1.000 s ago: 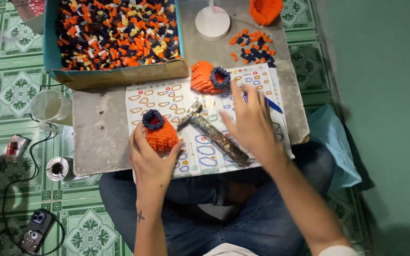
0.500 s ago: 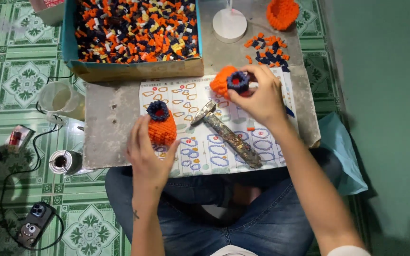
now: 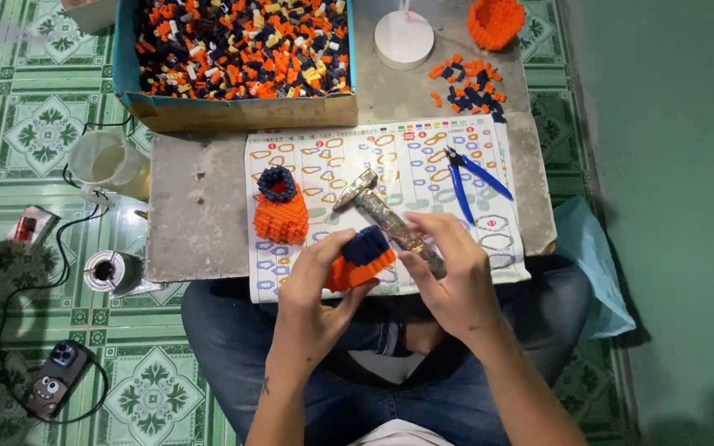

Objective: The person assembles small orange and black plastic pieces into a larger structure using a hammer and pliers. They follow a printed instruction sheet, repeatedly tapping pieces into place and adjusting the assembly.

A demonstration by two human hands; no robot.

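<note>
Orange and navy, the small brick piece [image 3: 361,258] sits at the near table edge, pinched between the left hand [image 3: 311,289] and right hand [image 3: 448,277], seemingly being pressed together; next it likely wants firm seating, the hammer [image 3: 386,219] lying just beyond

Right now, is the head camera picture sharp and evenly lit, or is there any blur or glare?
Head view: light is soft and even, with only faint shadows under the left hand and right hand; the orange and navy block piece they hold looks slightly soft; mild sheen on the hammer; the green wall darkens toward the lower right.
</note>
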